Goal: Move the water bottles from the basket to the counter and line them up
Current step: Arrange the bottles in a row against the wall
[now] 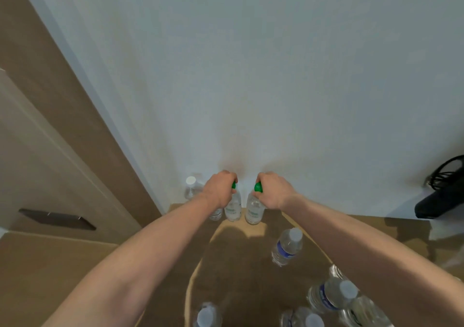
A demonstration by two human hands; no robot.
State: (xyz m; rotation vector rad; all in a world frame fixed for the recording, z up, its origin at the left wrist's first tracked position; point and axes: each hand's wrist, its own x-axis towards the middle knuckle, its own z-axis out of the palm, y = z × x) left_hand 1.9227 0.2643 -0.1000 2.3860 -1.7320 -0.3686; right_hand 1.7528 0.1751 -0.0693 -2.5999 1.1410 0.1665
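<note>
The left hand fingers grasp one green-capped bottle at its top; the right hand fingers grasp another green-capped bottle, side by side at the far wall.

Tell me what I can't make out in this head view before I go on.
- Bottle behind the left hand: wrist hides most of it.
- Green-capped bottles' bases: whether they touch the counter is unclear.
- Lower bottles: cut off by the bottom edge.
- Black object: cut off at right.

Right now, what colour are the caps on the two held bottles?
Green caps, clearest in the head view.
</note>
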